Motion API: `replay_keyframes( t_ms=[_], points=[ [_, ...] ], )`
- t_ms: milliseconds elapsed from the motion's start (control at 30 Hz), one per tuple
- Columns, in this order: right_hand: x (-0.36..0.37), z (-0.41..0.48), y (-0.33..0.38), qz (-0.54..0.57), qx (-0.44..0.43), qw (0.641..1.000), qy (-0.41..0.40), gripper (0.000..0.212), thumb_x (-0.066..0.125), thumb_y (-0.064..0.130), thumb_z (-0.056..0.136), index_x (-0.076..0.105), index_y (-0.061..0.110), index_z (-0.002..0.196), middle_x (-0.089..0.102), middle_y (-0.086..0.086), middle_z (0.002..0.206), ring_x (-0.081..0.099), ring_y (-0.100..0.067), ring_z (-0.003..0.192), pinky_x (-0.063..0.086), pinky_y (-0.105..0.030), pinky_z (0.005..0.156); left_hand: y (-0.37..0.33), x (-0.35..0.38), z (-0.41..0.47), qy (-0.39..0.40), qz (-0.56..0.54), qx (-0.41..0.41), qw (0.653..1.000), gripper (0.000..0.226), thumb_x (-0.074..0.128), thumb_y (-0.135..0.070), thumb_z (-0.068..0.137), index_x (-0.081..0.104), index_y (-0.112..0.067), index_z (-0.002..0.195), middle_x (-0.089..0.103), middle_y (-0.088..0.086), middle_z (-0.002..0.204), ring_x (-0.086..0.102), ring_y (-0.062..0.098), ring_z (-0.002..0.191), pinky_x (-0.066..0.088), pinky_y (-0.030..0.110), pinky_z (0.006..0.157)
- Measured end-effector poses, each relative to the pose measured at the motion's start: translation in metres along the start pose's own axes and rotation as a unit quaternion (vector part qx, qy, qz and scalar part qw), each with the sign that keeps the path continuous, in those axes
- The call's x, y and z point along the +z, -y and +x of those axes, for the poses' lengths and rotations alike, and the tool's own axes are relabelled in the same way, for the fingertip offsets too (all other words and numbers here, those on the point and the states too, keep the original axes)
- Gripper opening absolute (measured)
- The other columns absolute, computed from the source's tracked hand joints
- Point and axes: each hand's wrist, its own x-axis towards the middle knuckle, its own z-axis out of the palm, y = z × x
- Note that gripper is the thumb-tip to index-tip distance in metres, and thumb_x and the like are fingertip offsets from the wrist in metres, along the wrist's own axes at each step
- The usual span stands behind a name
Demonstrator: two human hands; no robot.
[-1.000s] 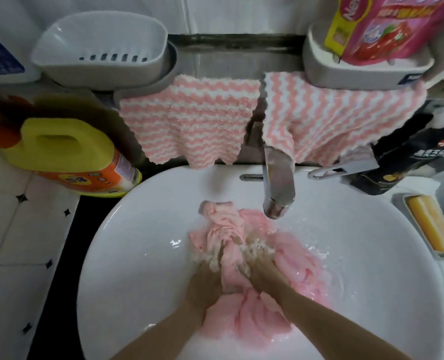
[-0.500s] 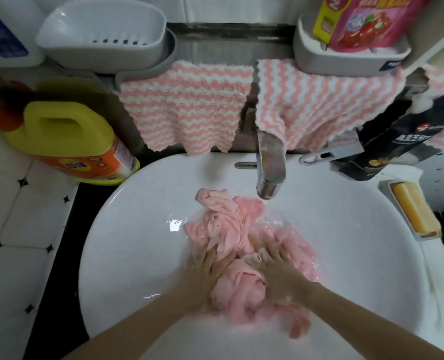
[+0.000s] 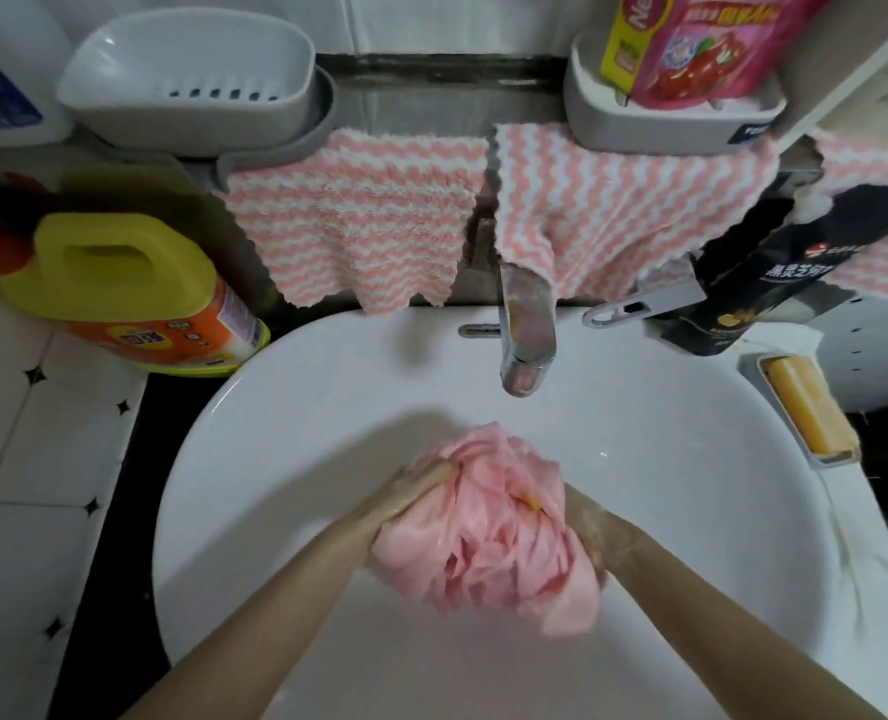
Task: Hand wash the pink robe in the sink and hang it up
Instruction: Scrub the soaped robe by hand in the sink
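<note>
Robe (image 3: 488, 527) gripped between left hand (image 3: 410, 498), right hand (image 3: 590, 530)

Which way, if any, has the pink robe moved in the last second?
Yes. The pink robe has drawn back from under the faucet, downward in the view.

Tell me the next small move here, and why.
Probably squeeze the pink robe over the sink: the left hand and right hand hold it bunched between them above the basin, it looks wet, and no water shows at the faucet.
</note>
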Motion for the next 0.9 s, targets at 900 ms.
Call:
replay_keyframes(
  t_ms=[900],
  points=[
    [0.016,0.078,-0.079,-0.512,-0.352,0.76,-0.19,0.065,0.024,0.028,0.092,0.014,0.002,0.151,0.006,-0.022,0.158,0.002,-0.037,0.146,0.011,-0.051,0.116,0.07,0.042,0.047,-0.187,0.643,0.309,0.676,0.052,0.057,-0.03,0.076,0.046,-0.015,0.125,0.048,0.0,0.115,0.046,0.021,0.109,0.032,0.048,0.099]
  ],
)
